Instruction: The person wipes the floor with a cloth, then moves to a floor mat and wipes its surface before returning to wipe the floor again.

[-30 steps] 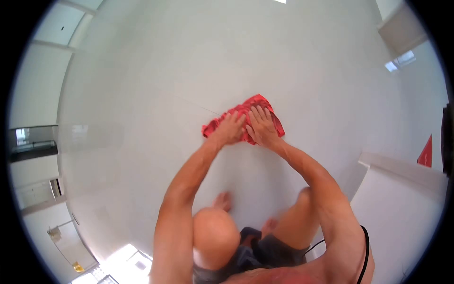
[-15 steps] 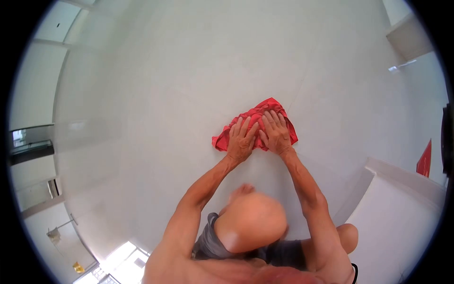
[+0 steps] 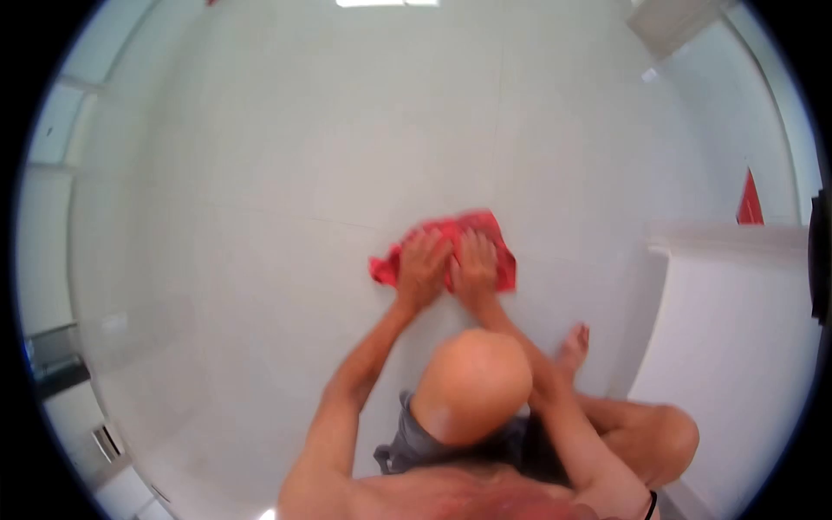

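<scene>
A crumpled red cloth (image 3: 503,251) lies on the pale tiled floor (image 3: 303,156), near the middle of the view. My left hand (image 3: 423,264) rests flat on its left part, palm down with the fingers pointing away from me. Close beside it, my right hand (image 3: 475,264) presses on the cloth's right part, also palm down. Both hands are slightly blurred, and their fingers are stretched out over the cloth. Beneath the palms the cloth is hidden.
My bent knee (image 3: 477,381) is just below the hands, and a bare foot (image 3: 574,347) stands to the right. A white block-like structure (image 3: 728,321) rises at the right, with a red pointed object (image 3: 750,204) beyond it. Dark-framed glass (image 3: 61,364) is at the left edge.
Both hands and the cloth are lower and slightly further left in view, closer to my knee. The camera view has shifted, and a bare foot now shows at the right.
</scene>
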